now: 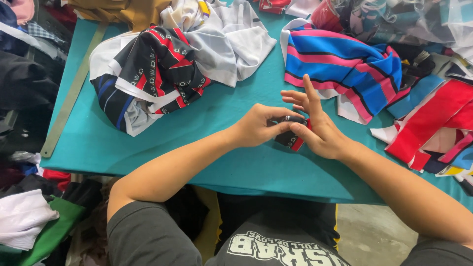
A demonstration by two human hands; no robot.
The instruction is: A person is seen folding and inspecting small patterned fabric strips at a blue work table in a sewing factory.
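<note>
Centre of frame: left hand (258,125) and right hand (315,125) both pinch a small black-and-red fabric roll (291,134) just above the teal table (207,157). Patterned cloth heap (157,74) upper left, striped blue-pink cloth (340,64) upper right.

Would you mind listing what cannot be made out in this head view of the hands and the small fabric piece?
- Small black and red fabric piece: mostly covered by the left hand and right hand; its shape is unclear.
- Blue and pink striped cloth: its right part is buried under other scraps.
- Metal ruler: its top end is hidden under the brown fabric.
</note>
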